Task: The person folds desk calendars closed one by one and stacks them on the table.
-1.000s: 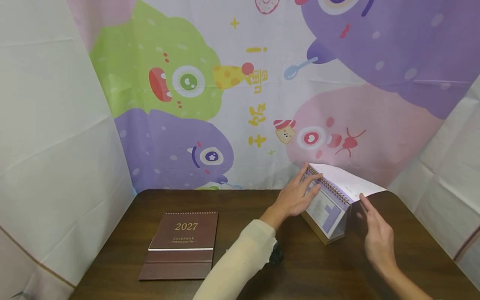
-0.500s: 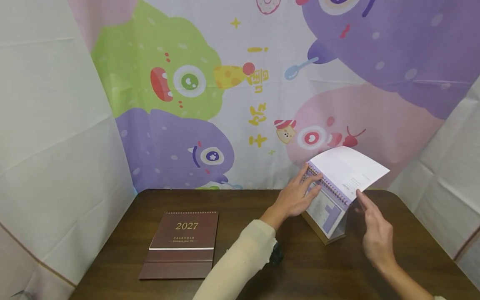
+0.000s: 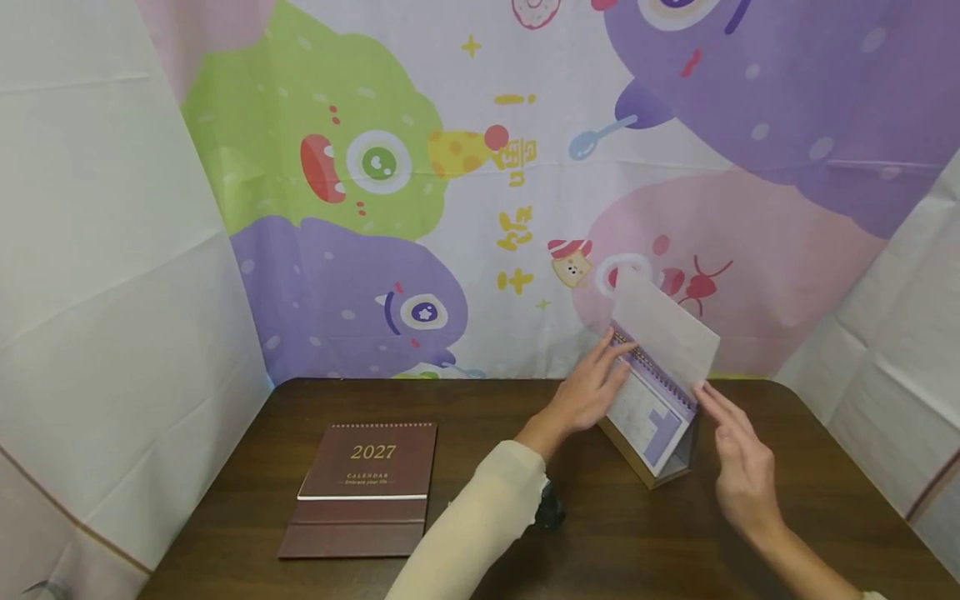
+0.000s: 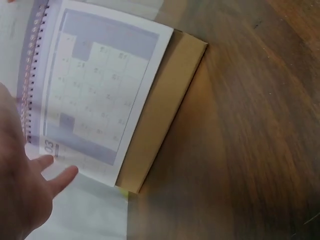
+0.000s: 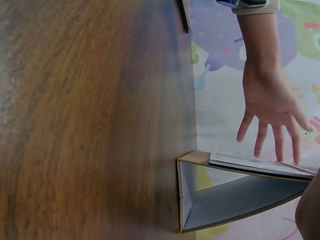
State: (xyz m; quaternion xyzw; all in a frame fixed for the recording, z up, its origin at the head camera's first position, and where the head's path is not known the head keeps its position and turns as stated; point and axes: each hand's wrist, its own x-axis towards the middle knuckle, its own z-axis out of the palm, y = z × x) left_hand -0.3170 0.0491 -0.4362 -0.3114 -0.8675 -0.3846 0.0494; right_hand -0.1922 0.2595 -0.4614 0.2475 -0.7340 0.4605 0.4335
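A desk calendar with purple-printed pages and a kraft cardboard stand stands angled at the right of the table. One blurred, pale page rises from its spiral binding. My left hand has its fingers spread over the calendar's far-left end, by the spiral; in the left wrist view the exposed sheet is marked 03. My right hand, fingers extended, touches the raised page's lower right edge by the near end of the spiral. The right wrist view shows the stand's hollow triangular side.
A brown 2027 calendar lies at the left of the wooden table. A small dark object shows beside my left sleeve. A cartoon-print cloth hangs close behind the calendar, with white cloth walls at both sides.
The page has swung up from leaning out at the back right to standing steeply over the spiral. My right hand has moved slightly left with it. My left hand has barely moved.
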